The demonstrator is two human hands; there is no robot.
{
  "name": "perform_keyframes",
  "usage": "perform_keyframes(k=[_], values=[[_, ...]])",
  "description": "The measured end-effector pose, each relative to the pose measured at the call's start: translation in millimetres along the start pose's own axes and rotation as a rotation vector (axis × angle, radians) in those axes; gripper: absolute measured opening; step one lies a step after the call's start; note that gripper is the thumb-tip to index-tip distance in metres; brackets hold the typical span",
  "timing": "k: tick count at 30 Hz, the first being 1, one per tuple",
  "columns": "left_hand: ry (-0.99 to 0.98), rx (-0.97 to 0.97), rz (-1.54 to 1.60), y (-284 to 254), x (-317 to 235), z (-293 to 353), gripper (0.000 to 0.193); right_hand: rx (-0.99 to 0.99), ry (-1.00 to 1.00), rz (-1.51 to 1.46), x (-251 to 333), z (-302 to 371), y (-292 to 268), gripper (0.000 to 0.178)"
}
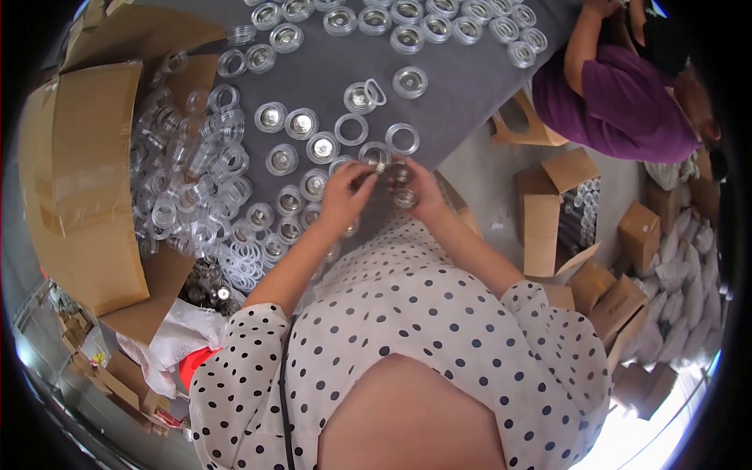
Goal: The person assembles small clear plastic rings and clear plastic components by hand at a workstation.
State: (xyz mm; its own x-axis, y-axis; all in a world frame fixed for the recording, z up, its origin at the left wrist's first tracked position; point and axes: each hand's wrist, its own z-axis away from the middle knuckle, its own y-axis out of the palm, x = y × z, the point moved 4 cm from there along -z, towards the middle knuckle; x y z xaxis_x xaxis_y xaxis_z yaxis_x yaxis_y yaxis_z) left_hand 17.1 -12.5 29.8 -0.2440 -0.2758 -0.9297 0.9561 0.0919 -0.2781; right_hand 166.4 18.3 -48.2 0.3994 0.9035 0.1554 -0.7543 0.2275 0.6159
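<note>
A: Where is the left grip?
B: Low over the near part of the grey bench, thumb and fingers bent close together at the near rim of a round clear case with a silvery centre. I can't tell whether it is closed on that rim or only beside it.

A: And the right grip?
B: Just to the right of the left one, fingers curled around small round pieces, clear and silvery. Two show at its left side, one nearer the body than the other; the fingers hide the rest.

A: So how does the case lie relative to both?
B: It sits just beyond the left fingertips, and ahead and to the left of the right grip. A clear ring lies just to its right, farther out than the right grip.

A: What's around them?
B: More silver-centred cases spread to the left and beyond. A big heap of clear rings lies farther left, by an open cardboard box. Off to the right, well apart, is a person in a purple top.
</note>
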Motion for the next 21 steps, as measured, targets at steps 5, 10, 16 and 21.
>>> perform_keyframes(k=[5, 10, 16, 21], values=[[0.262, 0.135, -0.713, 24, 27, -12, 0.021, -0.025, -0.014, -0.093, 14, 8, 1, 0.026], [0.033, 0.293, -0.991, 38, 33, -8, 0.041, -0.041, 0.002, -0.124, 18, 8, 3, 0.028], [-0.077, 0.409, -1.038, 50, 31, -13, 0.059, -0.058, 0.016, -0.12, 27, 2, 7, 0.029], [-0.114, 0.383, -1.019, 56, 34, -17, 0.056, -0.046, -0.016, -0.086, 37, 1, 17, 0.028]])
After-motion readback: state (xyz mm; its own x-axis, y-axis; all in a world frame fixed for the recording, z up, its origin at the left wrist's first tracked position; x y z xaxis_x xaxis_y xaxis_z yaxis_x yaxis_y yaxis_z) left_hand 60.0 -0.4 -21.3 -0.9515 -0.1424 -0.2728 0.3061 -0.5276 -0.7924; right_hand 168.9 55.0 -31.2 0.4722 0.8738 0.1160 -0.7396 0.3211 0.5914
